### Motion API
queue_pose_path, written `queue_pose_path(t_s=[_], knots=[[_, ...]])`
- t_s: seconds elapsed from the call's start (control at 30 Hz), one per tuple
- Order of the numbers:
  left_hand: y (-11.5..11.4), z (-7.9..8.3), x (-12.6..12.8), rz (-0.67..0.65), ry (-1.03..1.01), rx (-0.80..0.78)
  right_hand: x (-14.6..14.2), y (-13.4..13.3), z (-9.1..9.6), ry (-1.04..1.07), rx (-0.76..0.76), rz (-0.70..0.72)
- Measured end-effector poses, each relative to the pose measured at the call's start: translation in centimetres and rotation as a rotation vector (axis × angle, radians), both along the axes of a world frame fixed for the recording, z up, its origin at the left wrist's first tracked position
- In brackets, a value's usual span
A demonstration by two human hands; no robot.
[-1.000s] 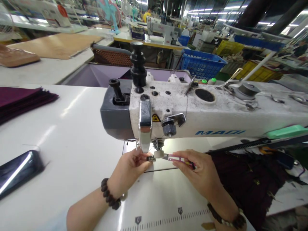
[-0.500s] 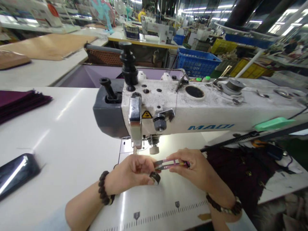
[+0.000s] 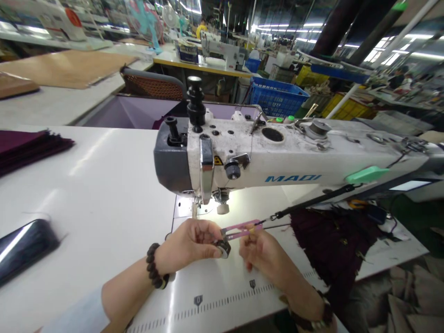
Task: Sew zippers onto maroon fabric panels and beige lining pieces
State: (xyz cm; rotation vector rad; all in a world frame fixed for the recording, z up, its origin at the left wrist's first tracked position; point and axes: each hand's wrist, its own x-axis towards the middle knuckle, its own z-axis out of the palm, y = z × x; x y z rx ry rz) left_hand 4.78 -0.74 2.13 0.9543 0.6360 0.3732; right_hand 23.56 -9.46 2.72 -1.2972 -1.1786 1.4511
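Note:
My left hand [image 3: 194,240] is closed, pinching a small dark metal bobbin case [image 3: 224,249] between thumb and fingers. Pink-handled thread snips [image 3: 239,230] reach across to it, their tips touching or nearly touching the left fingertips. My right hand [image 3: 265,254] has curled fingers at the handle end of the snips; its exact grip is partly hidden. A black tether cord [image 3: 305,205] runs from the snips up to the right. Above both hands stands a white sewing machine [image 3: 256,152], its needle area lit.
A dark phone [image 3: 27,249] lies at the left, with folded maroon cloth [image 3: 31,148] behind it. More maroon fabric [image 3: 333,240] is bunched at the right. A printed ruler [image 3: 225,300] marks the front edge. Beyond the machine stands a blue crate [image 3: 277,97].
My right hand has turned and dropped lower, its fingers more curled. The snips have tilted up at the handle end, and their cord is drawn straighter. The left hand keeps the bobbin case.

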Motion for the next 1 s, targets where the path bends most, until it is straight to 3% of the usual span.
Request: queue_pose_path(t_s=[0.1, 0.23, 0.4, 0.57, 0.73, 1.0], knots=[[-0.2, 0.1, 0.0, -0.041, 0.015, 0.006, -0.8, 1.7, -0.2, 0.139, 0.025, 0.023], [0.0, 0.1, -0.2, -0.03, -0.006, 0.055, -1.6, 3.0, 1.1, 0.061, 0.079, 0.102], [0.2, -0.5, -0.4, 0.029, -0.056, 0.119, -1.7, 3.0, 0.4, -0.008, 0.192, -0.022], [0.0, -0.8, -0.4, 0.189, 0.132, 0.32, -0.8, 2.5, -0.1, -0.126, 0.395, -0.189], [0.2, -1.1, -0.4, 0.208, 0.235, 0.477, -1.1, 2.1, 0.1, -0.159, 0.449, -0.173], [0.1, -1.5, -0.5, 0.178, 0.305, 0.589, -1.2, 2.1, -0.2, -0.2, 0.446, -0.148]])
